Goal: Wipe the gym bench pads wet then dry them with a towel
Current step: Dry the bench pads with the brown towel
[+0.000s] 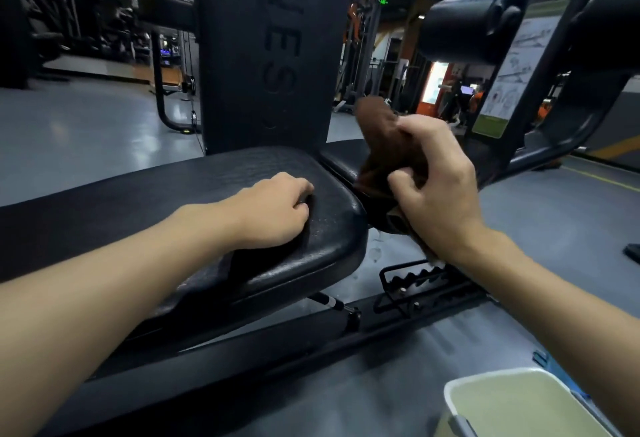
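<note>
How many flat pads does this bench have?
2: a long pad under the left hand, and a short pad past the gap, behind the cloth gripped by the right hand.

A single wide-angle camera, worn on the person's head, looks forward and down along both forearms, which enter from the lower edge. It sits close over the black bench pad (207,180), which fills the middle. The left hand (273,210) lies near centre, and the right hand (436,187), holding a brown towel (377,118), is just right of it. A pale tub (519,402) is cut off by the lower right corner.
</note>
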### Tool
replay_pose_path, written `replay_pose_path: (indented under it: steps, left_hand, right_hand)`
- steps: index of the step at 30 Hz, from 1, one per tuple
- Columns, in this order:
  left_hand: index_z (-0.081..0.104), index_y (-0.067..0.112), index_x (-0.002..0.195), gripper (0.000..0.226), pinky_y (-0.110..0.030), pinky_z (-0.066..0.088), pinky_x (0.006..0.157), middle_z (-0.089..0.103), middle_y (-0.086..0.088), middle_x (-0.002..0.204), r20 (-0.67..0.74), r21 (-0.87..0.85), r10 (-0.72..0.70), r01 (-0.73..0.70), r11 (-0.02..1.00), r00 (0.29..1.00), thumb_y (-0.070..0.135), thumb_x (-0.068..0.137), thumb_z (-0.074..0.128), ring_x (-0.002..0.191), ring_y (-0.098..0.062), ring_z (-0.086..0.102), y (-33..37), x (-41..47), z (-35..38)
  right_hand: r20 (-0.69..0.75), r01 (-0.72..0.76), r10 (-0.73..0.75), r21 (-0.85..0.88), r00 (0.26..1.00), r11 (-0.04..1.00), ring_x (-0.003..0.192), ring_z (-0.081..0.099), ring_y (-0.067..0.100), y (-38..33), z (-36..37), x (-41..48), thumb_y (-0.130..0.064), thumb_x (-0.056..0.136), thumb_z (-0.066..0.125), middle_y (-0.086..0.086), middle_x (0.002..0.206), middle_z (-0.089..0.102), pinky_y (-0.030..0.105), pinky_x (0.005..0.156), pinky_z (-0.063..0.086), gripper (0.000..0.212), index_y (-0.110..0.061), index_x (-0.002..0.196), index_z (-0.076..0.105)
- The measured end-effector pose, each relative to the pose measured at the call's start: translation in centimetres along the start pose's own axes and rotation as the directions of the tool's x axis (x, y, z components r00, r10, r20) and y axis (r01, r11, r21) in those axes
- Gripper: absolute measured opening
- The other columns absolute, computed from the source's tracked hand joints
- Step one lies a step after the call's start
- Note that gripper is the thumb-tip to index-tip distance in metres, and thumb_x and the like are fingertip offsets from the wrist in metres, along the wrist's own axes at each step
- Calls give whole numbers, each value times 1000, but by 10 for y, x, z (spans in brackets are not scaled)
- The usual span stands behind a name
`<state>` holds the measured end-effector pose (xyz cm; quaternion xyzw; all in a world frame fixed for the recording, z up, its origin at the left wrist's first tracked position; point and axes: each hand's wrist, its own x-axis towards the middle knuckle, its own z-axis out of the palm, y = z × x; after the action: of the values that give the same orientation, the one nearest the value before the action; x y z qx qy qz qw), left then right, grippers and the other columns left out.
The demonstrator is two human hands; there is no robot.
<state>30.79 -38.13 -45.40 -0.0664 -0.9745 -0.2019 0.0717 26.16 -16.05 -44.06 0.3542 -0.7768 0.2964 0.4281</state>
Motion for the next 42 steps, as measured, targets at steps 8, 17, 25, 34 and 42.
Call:
replay_pose_path:
  steps: [8,17,25,34,42]
  left_hand:
    - [43,39,140,45,-52,30,110,31,9,154,-25,50,28,-27,998,999,35,95,41,142,-18,28,-79,7,-12]
    - [12,67,137,91,-69,16,112,8,2,164,261,77,-56,37,996,964,101,55,31,151,-29,4,-131,21,-36]
    - [3,63,144,84,-77,11,106,-6,8,165,343,104,-24,-13,994,939,92,71,33,151,-26,-7,-142,15,-43]
    - [4,59,146,82,-74,7,109,-7,9,164,317,92,28,-60,994,948,88,75,35,151,-20,-10,-150,13,-39]
    - [6,62,142,80,-73,3,111,-11,11,164,340,61,11,-33,998,940,86,74,40,150,-18,-14,-150,15,-39]
  right_hand:
    - [698,-121,235,-209,677,970,149,23,15,-33,44,7,-75,78,32,-13,163,17,51,117,27,66,-58,142,29]
    - [629,-54,382,-476,677,878,139,38,21,-42,118,51,-47,98,41,-7,154,36,45,105,39,52,-39,149,33]
    - [748,167,367,-531,553,831,151,13,28,-78,61,30,-77,89,20,-1,167,-9,51,117,19,70,-54,151,-3]
    - [733,151,273,-455,623,877,142,30,26,-33,129,54,-57,90,25,8,154,34,41,117,26,69,-30,153,30]
    - [704,-15,414,-497,577,867,139,31,35,14,226,120,-50,96,33,8,156,27,51,114,29,57,-35,151,31]
